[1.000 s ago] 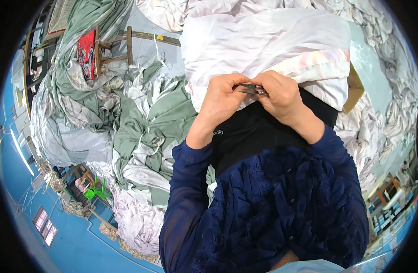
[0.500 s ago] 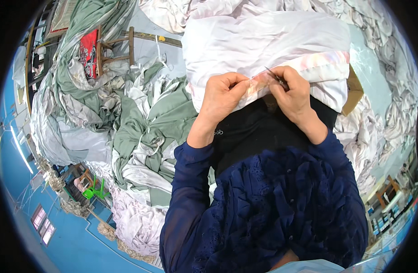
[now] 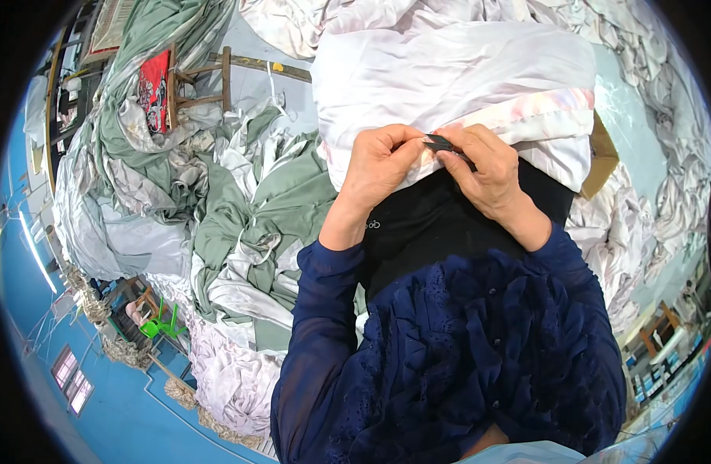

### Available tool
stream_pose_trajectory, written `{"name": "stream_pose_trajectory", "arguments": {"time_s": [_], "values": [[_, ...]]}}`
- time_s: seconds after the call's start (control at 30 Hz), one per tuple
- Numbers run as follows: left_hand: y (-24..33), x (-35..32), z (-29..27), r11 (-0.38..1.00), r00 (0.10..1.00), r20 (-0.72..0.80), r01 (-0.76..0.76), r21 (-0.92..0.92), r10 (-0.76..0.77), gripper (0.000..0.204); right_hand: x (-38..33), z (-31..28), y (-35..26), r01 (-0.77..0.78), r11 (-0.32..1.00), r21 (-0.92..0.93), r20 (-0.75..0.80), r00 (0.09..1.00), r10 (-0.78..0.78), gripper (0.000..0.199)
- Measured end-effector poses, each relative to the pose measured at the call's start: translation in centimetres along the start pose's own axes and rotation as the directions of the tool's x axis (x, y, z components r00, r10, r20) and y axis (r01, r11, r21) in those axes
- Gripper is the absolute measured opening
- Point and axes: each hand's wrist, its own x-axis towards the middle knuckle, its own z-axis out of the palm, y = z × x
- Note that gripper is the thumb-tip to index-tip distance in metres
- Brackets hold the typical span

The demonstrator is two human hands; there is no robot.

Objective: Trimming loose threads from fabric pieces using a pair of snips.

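Note:
A pale white-and-pink cloth (image 3: pixel 456 69) with a peach-tinted hem lies over my lap. My left hand (image 3: pixel 379 166) is closed in a pinch on the hem's edge. In my right hand (image 3: pixel 487 166) is a small pair of dark thread snips (image 3: pixel 439 143), fingers wrapped round it. Its tips point left and meet the spot by my left fingertips. Whether the blades are cutting anything is too small to tell.
Green-and-white cloth (image 3: pixel 286 193) is heaped to my left, and more pale cloth (image 3: pixel 615 224) to my right. A cardboard box (image 3: pixel 601 158) shows beyond the cloth's right edge. At the upper left stands a wooden stool (image 3: pixel 226 81) beside a red cloth (image 3: pixel 154 89).
My right hand has moved left and turned, bringing the snips from pointing up beside the hem to my left fingertips. My left hand stays pinched on the hem.

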Motion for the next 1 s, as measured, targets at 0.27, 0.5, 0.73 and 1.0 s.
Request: {"name": "stream_pose_trajectory", "arguments": {"time_s": [0.27,0.5,0.73,1.0], "values": [[-0.2,0.0,-0.2,1.000,0.999,0.044,0.009,0.024,-0.011,0.013,0.0,0.1,0.1,0.016,1.000,0.003,-0.025,1.000,-0.016,0.025],[0.0,0.0,-0.2,0.999,0.999,0.051,0.012,0.031,-0.013,0.014,-0.1,0.0,0.2,-0.023,1.000,0.017,-0.005,1.000,0.023,0.022],[-0.3,-0.1,0.3,0.997,1.000,-0.014,-0.023,0.068,0.024,0.011,-0.1,-0.3,0.4,-0.134,0.972,0.193,-0.032,0.989,0.143,0.021],[-2.2,-0.8,1.9,0.600,0.712,-0.130,-0.462,0.653,0.690,0.010,-0.6,-1.2,-0.6,-0.125,0.990,0.072,0.079,0.990,0.119,0.022]]}}
